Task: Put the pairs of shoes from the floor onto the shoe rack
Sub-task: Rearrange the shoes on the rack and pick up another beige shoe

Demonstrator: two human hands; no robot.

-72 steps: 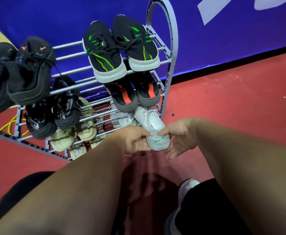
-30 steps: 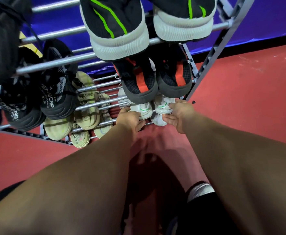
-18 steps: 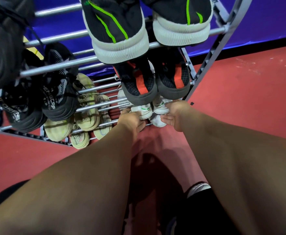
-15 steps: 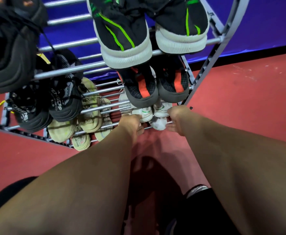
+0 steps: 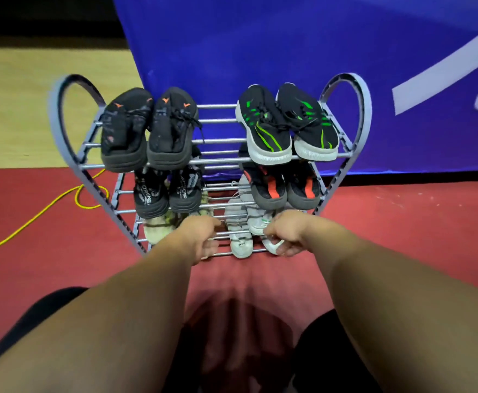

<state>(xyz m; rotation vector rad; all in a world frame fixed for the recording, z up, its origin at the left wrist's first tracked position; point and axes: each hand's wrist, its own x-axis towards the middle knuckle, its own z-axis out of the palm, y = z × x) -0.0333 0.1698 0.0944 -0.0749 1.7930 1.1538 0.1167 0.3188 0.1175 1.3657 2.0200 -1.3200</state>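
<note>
1. Both bare forearms reach forward from the bottom of the view, roughly parallel, toward the lowest shelf of the shoe rack (image 5: 367, 112).
2. Left hand (image 5: 201, 236): back of hand up, fingers loosely curled downward, holding nothing. It hangs over the front rails of the bottom shelf, just left of the white shoes (image 5: 239, 239).
3. Right hand (image 5: 287, 232): knuckles up, fingers curled in at the heel of the right white shoe, with the white heel showing between the fingers and thumb. Motion blur, so I can't tell whether it's a real pinch or only contact.
4. The white shoes sit side by side on the right half of the bottom shelf, toes in and heels toward the person. The heels overhang the front rail.
5. Beige sandals (image 5: 158, 228) are on the bottom shelf at left, partly hidden behind the left hand.
6. Middle shelf: black printed pair (image 5: 150, 197) at left, black-and-red pair (image 5: 269, 188) at right, directly above the white shoes.
7. Top shelf: black pair with orange marks (image 5: 124, 131) at left, black pair with green stripes (image 5: 266, 129) at right.
8. The rack stands on the red floor (image 5: 402, 236) against a blue banner (image 5: 260, 38). A yellow cable (image 5: 33, 219) lies on the floor at left.
</note>
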